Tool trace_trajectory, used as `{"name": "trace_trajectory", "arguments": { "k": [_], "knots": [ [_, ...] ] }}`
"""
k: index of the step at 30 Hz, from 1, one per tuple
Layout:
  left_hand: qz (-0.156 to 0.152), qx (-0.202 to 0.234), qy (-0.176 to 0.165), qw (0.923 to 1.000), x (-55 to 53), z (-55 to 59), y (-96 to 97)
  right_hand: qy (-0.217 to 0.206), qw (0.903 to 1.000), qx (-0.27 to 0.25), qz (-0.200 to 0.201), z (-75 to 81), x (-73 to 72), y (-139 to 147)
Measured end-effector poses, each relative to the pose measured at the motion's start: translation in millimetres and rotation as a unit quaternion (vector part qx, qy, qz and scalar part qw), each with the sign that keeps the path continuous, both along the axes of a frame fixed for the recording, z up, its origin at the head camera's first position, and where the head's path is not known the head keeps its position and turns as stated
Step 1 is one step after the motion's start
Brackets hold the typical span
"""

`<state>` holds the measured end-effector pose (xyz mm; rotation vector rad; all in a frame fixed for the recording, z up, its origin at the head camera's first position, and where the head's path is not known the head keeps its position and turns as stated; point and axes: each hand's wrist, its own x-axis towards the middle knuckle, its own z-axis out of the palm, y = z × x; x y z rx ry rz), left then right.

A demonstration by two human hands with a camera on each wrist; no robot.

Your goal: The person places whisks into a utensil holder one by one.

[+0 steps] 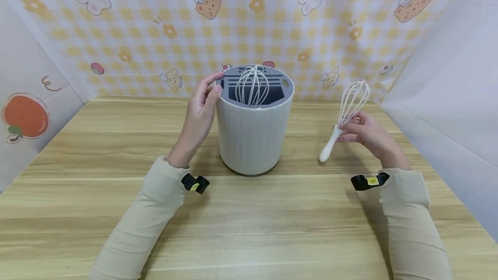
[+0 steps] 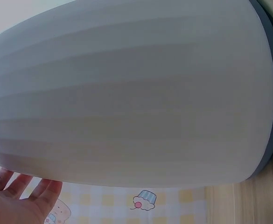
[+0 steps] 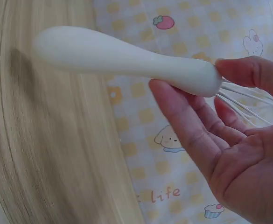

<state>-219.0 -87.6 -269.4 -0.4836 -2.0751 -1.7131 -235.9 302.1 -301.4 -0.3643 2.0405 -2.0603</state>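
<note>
A white utensil holder [image 1: 253, 137] with a grey slotted top [image 1: 232, 69] stands upright on the table. Out of its large opening rises the wire head of a whisk [image 1: 253, 85]; the handle is hidden inside. My left hand [image 1: 199, 111] holds the holder by the left of its rim, and fingertips touch the pale wall [image 2: 127, 98] in the left wrist view. Off to the right, my right hand [image 1: 367, 135] pinches a second whisk [image 1: 330, 144] near where wires meet handle. Its white handle [image 3: 117, 53] points down and left in the head view, wires up.
The wood-grain table [image 1: 249, 228] runs beneath both forearms. Behind it hangs a yellow checked cloth [image 1: 144, 25] with cartoon prints, and pale cloth walls [image 1: 459, 77] close off the sides. A black wrist camera [image 1: 369, 181] sits on each sleeve.
</note>
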Motion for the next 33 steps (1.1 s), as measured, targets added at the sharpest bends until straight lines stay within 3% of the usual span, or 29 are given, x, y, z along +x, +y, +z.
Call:
{"name": "trace_trajectory", "arguments": {
  "k": [4,12,25,33],
  "knots": [
    [-0.002,0.002,0.002,1.0000,0.0,-0.3,-0.2,-0.005,0.9923,-0.123,0.013,0.9,0.1,-2.3],
    [-0.006,0.002,-0.002,1.0000,1.0,0.0,0.3,-0.019,0.9527,-0.299,0.053,4.7,-2.4,-3.4],
    [-0.006,0.003,-0.001,1.0000,1.0,1.1,-0.4,-0.010,0.9103,-0.408,0.068,20.1,2.8,-19.5],
    [-0.006,0.001,-0.004,1.0000,1.7,0.8,-0.6,0.006,0.8747,-0.475,0.099,34.5,10.7,-31.3]
  ]
}}
